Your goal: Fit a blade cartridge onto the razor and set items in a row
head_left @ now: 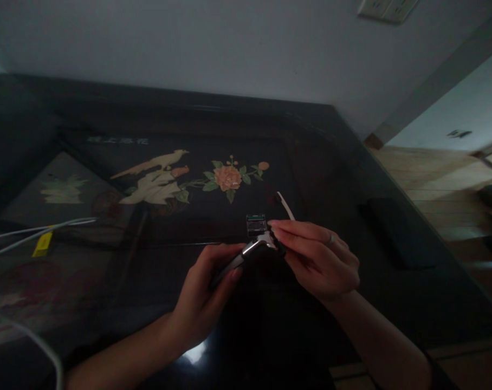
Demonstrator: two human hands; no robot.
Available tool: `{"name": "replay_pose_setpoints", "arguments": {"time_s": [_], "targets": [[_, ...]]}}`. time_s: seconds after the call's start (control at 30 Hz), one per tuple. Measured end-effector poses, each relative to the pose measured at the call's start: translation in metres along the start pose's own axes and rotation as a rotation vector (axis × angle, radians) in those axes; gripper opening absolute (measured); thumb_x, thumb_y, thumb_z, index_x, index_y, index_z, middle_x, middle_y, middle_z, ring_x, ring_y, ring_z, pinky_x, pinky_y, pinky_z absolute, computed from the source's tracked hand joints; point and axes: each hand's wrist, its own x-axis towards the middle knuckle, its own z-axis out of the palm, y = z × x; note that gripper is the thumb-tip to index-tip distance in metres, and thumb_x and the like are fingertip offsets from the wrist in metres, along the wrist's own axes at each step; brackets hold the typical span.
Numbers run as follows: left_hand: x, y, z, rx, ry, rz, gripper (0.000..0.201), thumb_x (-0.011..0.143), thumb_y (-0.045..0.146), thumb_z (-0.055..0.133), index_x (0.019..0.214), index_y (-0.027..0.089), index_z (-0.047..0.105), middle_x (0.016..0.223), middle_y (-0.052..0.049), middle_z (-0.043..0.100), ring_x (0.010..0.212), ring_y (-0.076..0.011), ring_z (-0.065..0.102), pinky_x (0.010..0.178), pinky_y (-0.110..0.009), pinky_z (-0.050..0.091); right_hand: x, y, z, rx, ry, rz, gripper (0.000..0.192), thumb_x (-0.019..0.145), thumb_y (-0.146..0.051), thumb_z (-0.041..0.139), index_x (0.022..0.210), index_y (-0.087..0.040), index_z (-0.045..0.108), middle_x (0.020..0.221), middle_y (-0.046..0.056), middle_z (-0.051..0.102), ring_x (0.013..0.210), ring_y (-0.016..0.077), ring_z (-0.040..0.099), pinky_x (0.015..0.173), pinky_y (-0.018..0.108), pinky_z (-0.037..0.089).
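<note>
We hold a slim silver and black razor (250,250) in both hands above a dark glossy table (392,303). Our left hand (203,295) is clenched around the lower end of the handle, thumb and fingers wrapped about it. Our right hand (315,257), with a ring on one finger, pinches the upper neck of the razor, where the small rectangular blade head with a green strip (256,223) juts just beyond the fingertips. Just past the right-hand grip a thin white strip (285,205) lies on the table. Farther out from the grip the tabletop shows an inlaid picture of a pale bird and a peach flower (197,176). Well off to the left of the left-hand grip run white cables (38,233) with a yellow tag (43,244).
</note>
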Motion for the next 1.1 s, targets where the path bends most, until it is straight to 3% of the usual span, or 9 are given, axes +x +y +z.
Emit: {"name": "replay_pose_setpoints", "arguments": {"time_s": [0.3,0.6,1.1], "targets": [[0.0016,-0.0027,-0.0010,-0.009,0.008,-0.051,0.024,0.092,0.019,0.055,0.115,0.022,0.061,0.091,-0.004,0.070,0.077,-0.0146,0.065,0.064,-0.022,0.052,0.0019,-0.0001,-0.0007,0.020,-0.001,-0.009,0.021,0.081,-0.003,0.066,0.098,-0.014,0.069,0.092,0.007,0.078,0.081,0.0167,0.074,0.068,0.027,0.064],[0.0016,-0.0013,-0.0002,0.003,0.003,-0.048,0.025,0.091,0.015,0.055,0.115,0.022,0.060,0.095,-0.004,0.070,0.081,-0.0138,0.067,0.068,-0.022,0.054,0.0018,0.0004,-0.0004,0.006,-0.015,-0.021,0.020,0.081,-0.001,0.066,0.097,-0.012,0.069,0.092,0.009,0.078,0.082,0.0164,0.074,0.069,0.027,0.064],[0.0040,0.0012,-0.0003,-0.026,-0.013,-0.074,0.023,0.091,0.016,0.055,0.113,0.021,0.061,0.088,-0.003,0.070,0.072,-0.0130,0.066,0.061,-0.020,0.051,0.0015,-0.0010,0.0000,-0.003,-0.013,-0.018,0.023,0.081,-0.003,0.066,0.099,-0.016,0.070,0.090,0.007,0.078,0.079,0.0177,0.075,0.068,0.028,0.065]]}}
